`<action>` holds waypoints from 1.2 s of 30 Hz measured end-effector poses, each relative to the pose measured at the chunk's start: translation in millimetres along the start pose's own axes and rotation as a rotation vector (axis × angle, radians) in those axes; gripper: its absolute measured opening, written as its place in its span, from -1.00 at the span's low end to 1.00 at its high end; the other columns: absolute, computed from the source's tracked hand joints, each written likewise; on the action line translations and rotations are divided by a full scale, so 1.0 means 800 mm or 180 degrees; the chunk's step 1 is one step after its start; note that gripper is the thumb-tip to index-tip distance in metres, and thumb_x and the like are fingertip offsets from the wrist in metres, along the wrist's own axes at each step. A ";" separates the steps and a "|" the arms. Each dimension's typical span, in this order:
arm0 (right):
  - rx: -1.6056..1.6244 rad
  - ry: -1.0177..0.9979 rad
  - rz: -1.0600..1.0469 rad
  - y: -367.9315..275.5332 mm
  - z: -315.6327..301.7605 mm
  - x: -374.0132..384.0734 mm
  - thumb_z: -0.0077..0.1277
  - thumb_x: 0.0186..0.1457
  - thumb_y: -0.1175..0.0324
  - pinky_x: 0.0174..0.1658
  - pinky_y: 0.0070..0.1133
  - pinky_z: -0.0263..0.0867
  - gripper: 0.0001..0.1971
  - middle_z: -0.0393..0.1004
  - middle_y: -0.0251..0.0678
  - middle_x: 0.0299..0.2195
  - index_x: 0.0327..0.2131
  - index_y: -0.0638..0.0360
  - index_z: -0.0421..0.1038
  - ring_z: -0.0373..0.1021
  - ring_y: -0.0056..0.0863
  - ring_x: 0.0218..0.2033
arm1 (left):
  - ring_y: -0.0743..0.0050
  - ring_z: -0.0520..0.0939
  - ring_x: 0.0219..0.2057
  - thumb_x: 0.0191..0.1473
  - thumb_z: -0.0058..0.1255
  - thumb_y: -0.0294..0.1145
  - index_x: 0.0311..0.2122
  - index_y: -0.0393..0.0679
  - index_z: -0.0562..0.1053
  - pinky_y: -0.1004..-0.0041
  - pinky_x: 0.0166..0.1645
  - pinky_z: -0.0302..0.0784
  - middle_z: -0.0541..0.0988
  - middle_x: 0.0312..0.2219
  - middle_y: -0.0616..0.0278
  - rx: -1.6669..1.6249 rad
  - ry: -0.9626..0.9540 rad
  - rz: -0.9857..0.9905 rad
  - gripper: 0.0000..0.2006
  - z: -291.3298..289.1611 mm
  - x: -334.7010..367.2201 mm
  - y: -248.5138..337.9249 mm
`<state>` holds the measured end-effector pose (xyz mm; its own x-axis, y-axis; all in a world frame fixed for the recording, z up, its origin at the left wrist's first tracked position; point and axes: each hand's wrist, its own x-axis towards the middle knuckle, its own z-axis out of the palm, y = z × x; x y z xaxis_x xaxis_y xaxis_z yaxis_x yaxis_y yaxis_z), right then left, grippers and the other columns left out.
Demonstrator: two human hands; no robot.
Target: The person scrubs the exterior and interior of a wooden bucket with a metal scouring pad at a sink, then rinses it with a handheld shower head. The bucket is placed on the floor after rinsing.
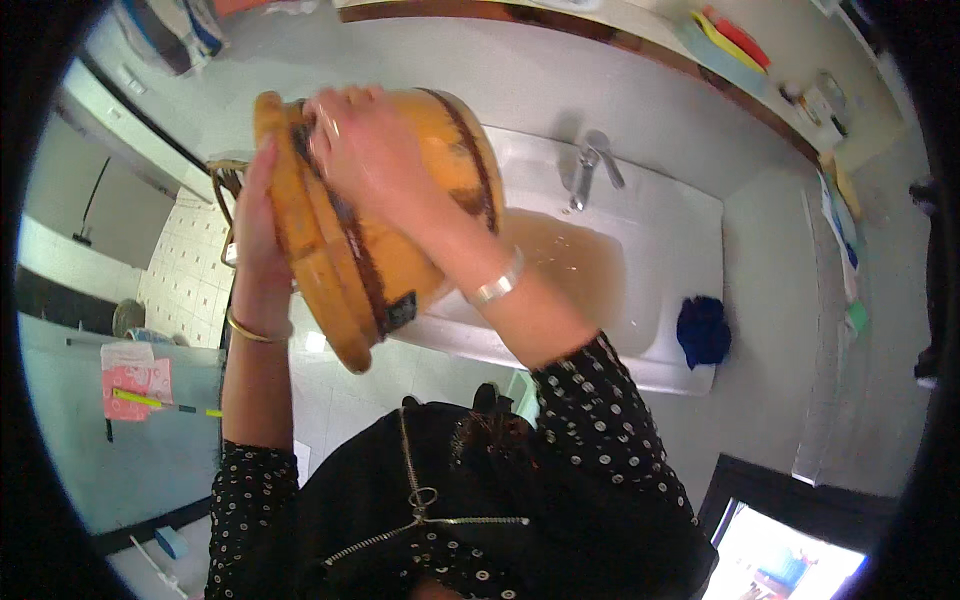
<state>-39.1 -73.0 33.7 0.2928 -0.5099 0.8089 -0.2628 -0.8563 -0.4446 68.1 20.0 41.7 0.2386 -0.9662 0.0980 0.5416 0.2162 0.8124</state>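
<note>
At the left end of the sink [690,230], a wooden tub [390,258] is tilted on its side, the left hand [260,225] grasping its broad end, presumably to steady it, the right hand [365,150] against its wall, grip unclear.

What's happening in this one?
A person has a banded wooden tub tipped sideways at the left end of a white sink. Their left hand is against its left end, their right hand on its side. Cloudy brownish water stands in the sink; a dark blue cloth lies at its right.
</note>
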 end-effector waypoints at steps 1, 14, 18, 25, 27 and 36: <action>-0.0222 -0.0213 0.0155 0.023 0.006 0.014 -0.02 -0.05 0.37 -0.25 -0.21 0.35 -0.82 0.48 -0.15 -0.42 -0.32 0.16 0.39 0.38 -0.04 -0.31 | 0.35 0.58 -0.16 0.25 -0.18 -0.15 0.05 -0.19 0.32 0.36 -0.04 0.52 0.52 -0.13 0.16 0.0057 0.0356 -0.0081 -0.61 0.001 0.004 0.003; -0.1347 -0.1288 0.2993 0.308 -0.039 -0.318 0.09 -0.04 0.17 -0.10 -0.32 0.37 -0.70 0.53 -0.09 -0.28 -0.25 0.10 0.47 0.46 -0.19 -0.16 | 0.31 0.53 -0.05 0.24 -0.17 -0.12 0.11 -0.21 0.29 0.34 0.04 0.48 0.48 -0.03 0.13 0.0458 0.0338 -0.0335 -0.55 -0.003 -0.016 0.013; -0.2755 -0.1100 0.2772 0.299 -0.005 -0.381 0.05 -0.01 0.18 0.02 -0.17 0.23 -0.59 0.51 -0.14 -0.20 -0.06 0.06 0.38 0.41 -0.24 -0.09 | 0.32 0.50 0.01 0.25 -0.20 -0.10 0.12 -0.20 0.30 0.32 0.09 0.43 0.46 0.01 0.14 0.1444 0.1186 -0.0062 -0.54 0.009 -0.042 0.019; -0.0602 -0.2956 0.2789 0.299 -0.017 -0.397 -0.01 0.03 0.25 0.15 -0.02 0.04 -0.59 0.22 -0.02 0.11 0.01 -0.02 0.40 0.22 0.08 0.09 | 0.34 0.55 -0.12 0.04 -0.02 -0.54 0.10 -0.25 0.24 0.42 -0.04 0.51 0.46 -0.09 0.11 0.2102 0.0796 0.0100 -0.52 0.015 -0.058 0.007; -0.0951 -0.2271 0.2905 0.299 -0.027 -0.405 -0.03 0.03 0.29 0.15 -0.01 0.05 -0.62 0.30 -0.05 0.04 -0.03 0.01 0.43 0.25 0.02 0.07 | 0.34 0.55 -0.13 0.03 -0.02 -0.53 0.09 -0.26 0.24 0.41 -0.05 0.51 0.46 -0.10 0.11 0.2119 0.0740 0.0125 -0.53 0.017 -0.057 0.008; 0.0781 -0.1541 0.3037 0.271 -0.068 -0.390 0.15 -0.19 0.41 -0.18 -0.43 0.41 -0.60 0.56 -0.17 -0.33 -0.16 0.21 0.49 0.48 -0.37 -0.30 | 0.38 0.56 -0.16 -0.01 -0.02 -0.52 0.09 -0.28 0.24 0.46 -0.06 0.50 0.47 -0.11 0.10 0.1870 0.0538 0.0282 -0.50 0.029 -0.071 -0.002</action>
<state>-237.5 -94.7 -294.0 0.4103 -0.9039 -0.1213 -0.3987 -0.0582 -0.9152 34.9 71.1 48.4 0.4128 -0.9020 0.1261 -0.0093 0.1343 0.9909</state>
